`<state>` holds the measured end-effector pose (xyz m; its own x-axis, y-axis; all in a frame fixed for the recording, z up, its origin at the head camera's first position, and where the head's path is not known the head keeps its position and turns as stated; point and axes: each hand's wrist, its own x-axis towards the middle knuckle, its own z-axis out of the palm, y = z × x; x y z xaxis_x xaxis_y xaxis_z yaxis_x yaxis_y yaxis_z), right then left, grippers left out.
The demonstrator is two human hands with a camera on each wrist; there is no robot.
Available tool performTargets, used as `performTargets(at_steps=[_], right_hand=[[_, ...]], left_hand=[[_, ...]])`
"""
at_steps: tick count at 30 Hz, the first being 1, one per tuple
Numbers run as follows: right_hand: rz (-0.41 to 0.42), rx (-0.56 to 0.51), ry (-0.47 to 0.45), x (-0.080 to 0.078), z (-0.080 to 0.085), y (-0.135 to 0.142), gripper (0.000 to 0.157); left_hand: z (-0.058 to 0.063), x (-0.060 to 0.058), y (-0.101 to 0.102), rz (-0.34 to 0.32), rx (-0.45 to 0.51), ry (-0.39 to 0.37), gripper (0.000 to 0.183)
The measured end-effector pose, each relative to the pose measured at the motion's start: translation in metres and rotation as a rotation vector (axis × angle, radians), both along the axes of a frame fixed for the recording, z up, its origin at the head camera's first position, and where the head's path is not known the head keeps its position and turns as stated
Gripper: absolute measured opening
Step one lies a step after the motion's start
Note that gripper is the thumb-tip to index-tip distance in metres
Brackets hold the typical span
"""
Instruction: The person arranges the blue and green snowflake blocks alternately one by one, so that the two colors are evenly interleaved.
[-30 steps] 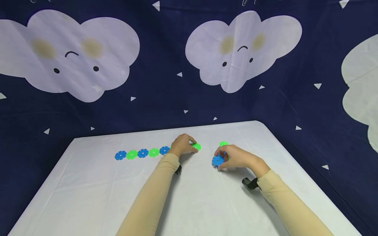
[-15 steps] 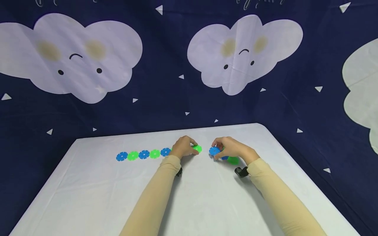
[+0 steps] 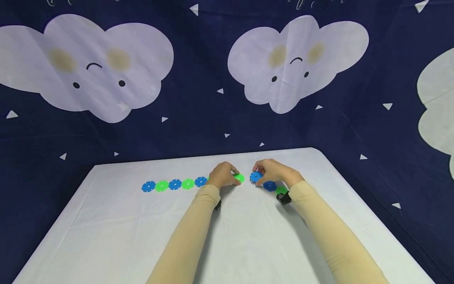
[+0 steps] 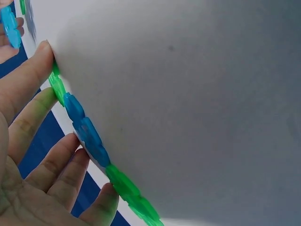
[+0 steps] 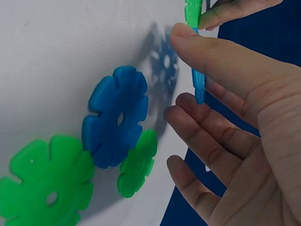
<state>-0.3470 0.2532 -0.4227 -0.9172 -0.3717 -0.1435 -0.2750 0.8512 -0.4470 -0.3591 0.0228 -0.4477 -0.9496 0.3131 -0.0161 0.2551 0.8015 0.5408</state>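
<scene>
Head view: the left hand (image 3: pixel 223 174) keeps its place at the right end of a row of notched discs (image 3: pixel 175 184), blue and green by turns, lying on the white worktop (image 3: pixel 117 236). Its thumb and forefinger pinch the green end disc (image 3: pixel 240 178), and the left wrist view shows the other fingers spread along the row. The middle of the row is partly covered by that hand. The right hand (image 3: pixel 273 171) pinches the held blue disc (image 3: pixel 255 176) between thumb and fingers. A second ago this disc was lower, closer to the person, and further from the row; now it has come up level with the green end disc and just beside it, a narrow gap between them. In the right wrist view it is seen edge-on, the remaining fingers loosely extended below. The loose blue disc (image 3: pixel 269 186) and the near green disc (image 3: pixel 281 191), mostly covered by the right hand a second ago, now show by the right wrist, the green one partly behind the black wrist camera (image 3: pixel 283 198). Whether these two touch is unclear. The far green disc (image 5: pixel 138 165), visible past the right hand a second ago, is now plain only in the right wrist view, behind the loose blue disc.
</scene>
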Motion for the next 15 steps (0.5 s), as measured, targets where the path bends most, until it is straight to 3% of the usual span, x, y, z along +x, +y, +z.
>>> performTargets(at_steps=[15], right_hand=[[-0.015,0.065,-0.076,-0.0080,0.0015,-0.0080,0.043]], left_hand=[[0.0008,-0.0014,0.0020,0.001,-0.005,-0.004,0.042]])
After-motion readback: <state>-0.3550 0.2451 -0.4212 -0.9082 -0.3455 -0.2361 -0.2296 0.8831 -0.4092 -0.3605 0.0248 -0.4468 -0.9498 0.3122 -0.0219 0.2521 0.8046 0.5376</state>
